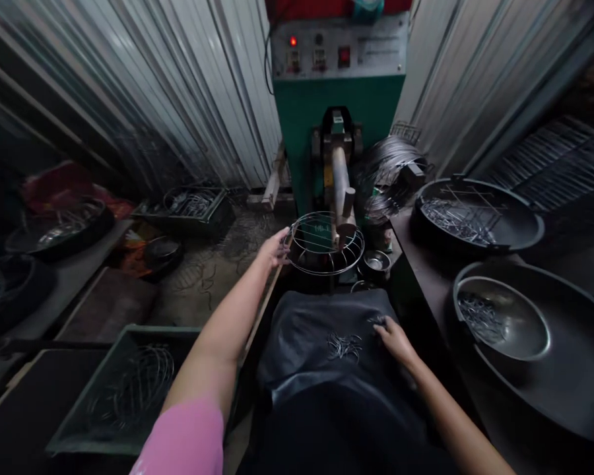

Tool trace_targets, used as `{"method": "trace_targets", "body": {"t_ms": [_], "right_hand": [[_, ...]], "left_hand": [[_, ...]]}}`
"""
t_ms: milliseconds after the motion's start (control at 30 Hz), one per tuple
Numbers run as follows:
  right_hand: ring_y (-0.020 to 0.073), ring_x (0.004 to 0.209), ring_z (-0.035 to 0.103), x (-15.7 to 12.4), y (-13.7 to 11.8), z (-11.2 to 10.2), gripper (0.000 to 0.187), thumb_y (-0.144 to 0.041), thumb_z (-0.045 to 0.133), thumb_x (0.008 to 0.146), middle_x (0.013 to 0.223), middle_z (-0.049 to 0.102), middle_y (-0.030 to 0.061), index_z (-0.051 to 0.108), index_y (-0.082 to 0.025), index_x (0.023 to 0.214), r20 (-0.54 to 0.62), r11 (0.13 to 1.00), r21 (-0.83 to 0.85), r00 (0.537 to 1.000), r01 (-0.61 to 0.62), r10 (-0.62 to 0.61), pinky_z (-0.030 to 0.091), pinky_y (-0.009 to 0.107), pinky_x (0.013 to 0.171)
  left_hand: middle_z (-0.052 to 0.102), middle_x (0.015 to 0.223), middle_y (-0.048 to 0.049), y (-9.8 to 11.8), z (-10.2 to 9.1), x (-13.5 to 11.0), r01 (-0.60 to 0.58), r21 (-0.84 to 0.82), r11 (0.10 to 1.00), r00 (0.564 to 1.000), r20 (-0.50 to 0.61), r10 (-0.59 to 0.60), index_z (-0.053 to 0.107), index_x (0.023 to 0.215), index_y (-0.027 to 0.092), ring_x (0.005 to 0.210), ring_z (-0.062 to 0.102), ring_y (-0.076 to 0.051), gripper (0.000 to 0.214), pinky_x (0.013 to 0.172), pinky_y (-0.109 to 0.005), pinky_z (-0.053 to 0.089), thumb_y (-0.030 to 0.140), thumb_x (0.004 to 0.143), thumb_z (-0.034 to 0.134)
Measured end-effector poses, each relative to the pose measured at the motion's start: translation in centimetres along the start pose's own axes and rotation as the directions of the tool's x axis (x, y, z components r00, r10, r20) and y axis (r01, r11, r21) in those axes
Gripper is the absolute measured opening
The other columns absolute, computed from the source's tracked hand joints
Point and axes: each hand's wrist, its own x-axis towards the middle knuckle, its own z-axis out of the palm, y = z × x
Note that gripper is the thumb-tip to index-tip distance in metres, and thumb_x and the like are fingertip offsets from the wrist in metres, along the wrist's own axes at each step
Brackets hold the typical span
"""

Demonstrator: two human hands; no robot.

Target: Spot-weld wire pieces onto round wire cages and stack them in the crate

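My left hand is closed on the left rim of a round wire rack, which has an upper and a lower ring with thin wires across. The rack's far right side sits at the spot welder's electrode arm; whether it touches cannot be told. My right hand is pinched over the dark apron on my lap, with small bent wire pieces at the fingertips. A loose pile of curved wire pieces lies on the apron to the left of that hand.
A green machine with a lit control panel stands ahead. On the right are a wire coil, a black pan of wire parts and a steel bowl inside a larger pan. A green crate holds wire racks at left.
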Motion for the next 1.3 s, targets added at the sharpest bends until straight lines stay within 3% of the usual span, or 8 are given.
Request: {"method": "trace_targets", "body": {"t_ms": [100,233,500,633,833,1033,1167,1300], "right_hand": [[0.0111,0.046,0.047,-0.2,-0.5,-1.0,0.021,-0.041,0.048,0.069,0.056,0.054,-0.0023,0.046,-0.020,0.070,0.104,0.980,0.178,0.992,-0.087,0.069,0.037,0.025,0.051],[0.0112,0.048,0.050,-0.4,-0.5,-1.8,0.023,-0.042,0.049,0.071,0.060,0.058,-0.0010,0.047,-0.019,0.077,0.020,0.966,0.254,0.999,-0.050,0.046,0.037,0.024,0.050],[0.0172,0.055,0.055,-0.4,1.6,-0.6,0.019,-0.040,0.048,0.071,0.057,0.055,-0.0019,0.049,-0.022,0.077,-0.127,0.990,-0.062,0.983,0.127,-0.134,0.041,0.029,0.059],[0.0170,0.052,0.055,-0.1,1.3,-0.9,0.022,-0.041,0.049,0.071,0.055,0.056,-0.0018,0.051,-0.020,0.076,-0.104,0.997,0.038,0.992,0.074,-0.069,0.042,0.029,0.056],[0.0166,0.066,0.062,0.8,-5.9,-1.0,0.032,-0.044,0.056,0.076,0.080,0.066,0.0060,0.056,-0.016,0.091,-0.179,0.867,0.451,0.973,0.212,-0.145,0.046,0.027,0.061],[0.0154,0.070,0.064,2.9,-14.1,2.9,0.028,-0.044,0.057,0.078,0.090,0.066,0.0057,0.056,-0.018,0.089,-0.120,0.736,0.584,0.933,0.342,-0.338,0.049,0.029,0.068],[0.0161,0.066,0.063,4.2,-15.2,4.9,0.029,-0.045,0.056,0.077,0.084,0.067,0.0058,0.057,-0.017,0.086,-0.085,0.797,0.496,0.932,0.345,-0.351,0.049,0.028,0.062],[0.0170,0.063,0.062,4.8,-14.8,4.6,0.027,-0.044,0.057,0.076,0.077,0.067,0.0051,0.058,-0.018,0.084,-0.103,0.854,0.391,0.938,0.343,-0.330,0.049,0.028,0.061]], "left_hand": [[0.054,0.071,-0.0064,1.2,1.0,1.0,0.044,0.081,0.996,0.999,0.022,-0.046,0.055,0.082,0.012,0.066,0.054,-0.018,0.039,0.067,-0.041,0.050,0.047,0.069,0.067],[0.047,0.056,-0.0006,1.8,1.6,2.0,0.061,0.148,0.987,0.995,0.073,-0.072,0.053,0.070,0.013,0.050,0.047,-0.013,0.032,0.053,-0.030,0.046,0.040,0.068,0.069],[0.047,0.050,0.0013,1.6,1.0,2.7,0.068,0.102,0.992,0.963,0.252,-0.092,0.051,0.064,0.015,0.039,0.041,-0.009,0.024,0.037,-0.018,0.028,0.023,0.063,0.073],[0.042,0.046,0.0038,0.9,1.2,2.3,0.113,0.014,0.994,0.963,0.246,-0.112,0.047,0.060,0.015,0.035,0.035,-0.006,0.026,0.034,-0.016,0.023,0.018,0.058,0.073],[0.028,0.043,0.0110,-0.6,1.7,1.6,0.015,-0.185,0.983,0.988,0.154,0.014,0.043,0.061,0.017,0.033,0.016,0.000,0.027,0.033,-0.013,0.010,0.018,0.056,0.070],[0.026,0.045,0.0120,-2.6,1.9,-0.5,-0.120,-0.357,0.926,0.992,0.004,0.130,0.039,0.060,0.017,0.034,0.018,0.000,0.036,0.033,-0.014,0.011,0.020,0.046,0.073],[0.029,0.049,0.0117,-4.0,3.1,-1.9,-0.162,-0.428,0.889,0.986,-0.025,0.168,0.039,0.064,0.018,0.036,0.020,0.000,0.043,0.034,-0.014,0.012,0.025,0.043,0.075],[0.029,0.051,0.0124,-4.6,4.1,-2.9,-0.208,-0.448,0.869,0.976,-0.044,0.211,0.039,0.071,0.019,0.036,0.020,0.000,0.047,0.034,-0.014,0.013,0.027,0.043,0.076]]}}
